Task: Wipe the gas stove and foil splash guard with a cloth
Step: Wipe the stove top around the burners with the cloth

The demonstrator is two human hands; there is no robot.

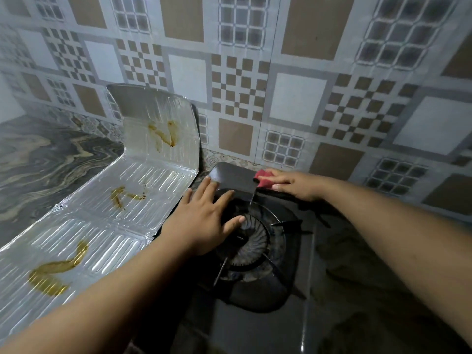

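A black glass-top gas stove fills the lower middle, with a round burner under a pan support. My left hand lies flat, fingers spread, on the stove's far left part beside the burner. My right hand presses a red cloth onto the stove's back edge near the wall. The foil splash guard lies folded to the left of the stove, its far panel standing upright. Brown-yellow grease stains mark its panels, one stain near the front and another stain on the upright panel.
A tiled wall with brown and grey patterned squares rises right behind the stove. A dark marbled countertop stretches to the left behind the foil guard.
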